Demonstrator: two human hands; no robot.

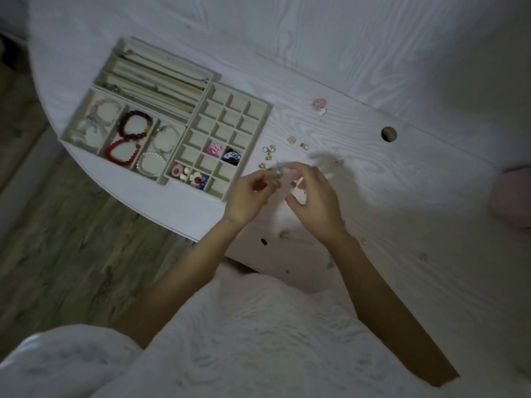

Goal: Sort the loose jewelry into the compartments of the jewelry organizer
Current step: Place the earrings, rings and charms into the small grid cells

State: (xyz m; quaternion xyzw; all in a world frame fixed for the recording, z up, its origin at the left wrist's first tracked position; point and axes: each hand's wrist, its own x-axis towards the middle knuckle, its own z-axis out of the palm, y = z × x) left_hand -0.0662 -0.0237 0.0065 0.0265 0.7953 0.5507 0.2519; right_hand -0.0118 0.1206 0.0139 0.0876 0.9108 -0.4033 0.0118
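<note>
A beige jewelry organizer (260,126) lies on the white table at the left. Its grid tray holds a pink piece (214,148), a dark piece (231,158) and small items in the front row. Bracelets (135,126) fill the left compartments, and chains (149,84) lie in the long slots. My left hand (248,193) pinches a small green piece (274,175) just right of the grid tray. My right hand (313,193) is beside it with curled fingers; motion blur hides what it holds. Loose small jewelry (270,152) lies just beyond my hands.
A pink and a white piece (319,106) lie farther back on the white table (373,81). A round cable hole (388,134) is at the right. More small pieces (284,234) lie near the front edge. A pink object (514,196) sits at the far right.
</note>
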